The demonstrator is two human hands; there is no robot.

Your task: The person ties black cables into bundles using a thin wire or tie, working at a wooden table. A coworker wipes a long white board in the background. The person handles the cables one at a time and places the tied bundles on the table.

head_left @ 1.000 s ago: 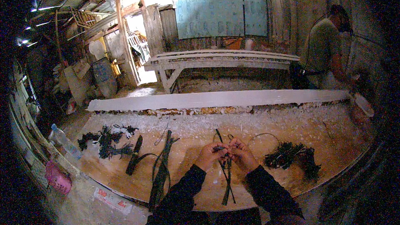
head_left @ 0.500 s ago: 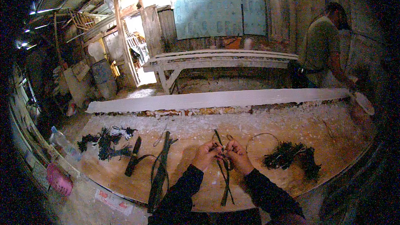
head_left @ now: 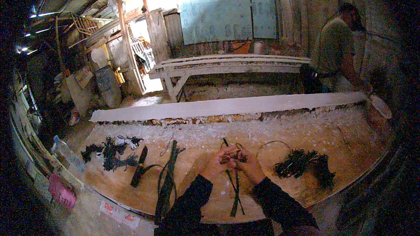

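Brown tabletop [head_left: 317, 137], white-flecked | blue wall panels [head_left: 216, 17] behind | hands [head_left: 215, 164] [head_left: 248, 166] together, pinching dark strips [head_left: 236, 189]

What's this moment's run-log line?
left hand: holding dark strips; right hand: holding same strips; lower ends: crossed; dark bundle: at right

The left hand [head_left: 215, 164] and right hand [head_left: 250, 164] meet over crossed strips [head_left: 236, 194] above the table [head_left: 258, 203]. Left of them I see a long strip [head_left: 167, 188], a short tool [head_left: 138, 170], then a cord heap [head_left: 114, 155]; rightward, another heap [head_left: 299, 165]. Behind, a long board [head_left: 227, 107], then a bench [head_left: 236, 66].
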